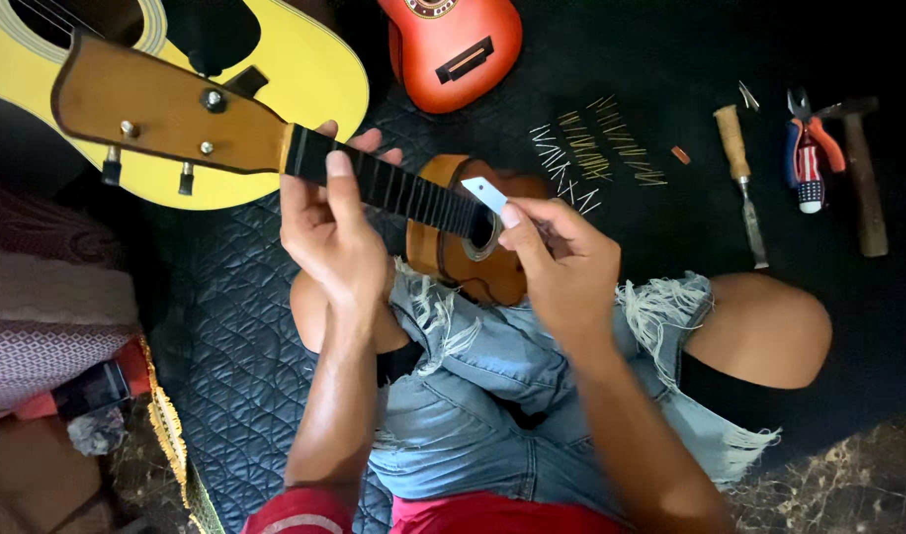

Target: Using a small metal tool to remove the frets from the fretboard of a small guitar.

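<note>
Dark quilted mat on the floor, person seated in frayed denim shorts. Across the lap lies a small brown wooden ukulele with a black fretboard. Left hand wraps closed around the neck, thumb on the frets. Right hand pinches a small flat white strip over the soundhole end. Far left, a yellow guitar; far centre, an orange ukulele. Right: rows of fret wires, a wooden-handled chisel, pliers, a hammer.

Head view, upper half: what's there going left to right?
Yellow guitar body → left hand on the small guitar's neck → orange ukulele → right hand holding a small flat metal piece → fret wire pieces → chisel → pliers → hammer.
</note>
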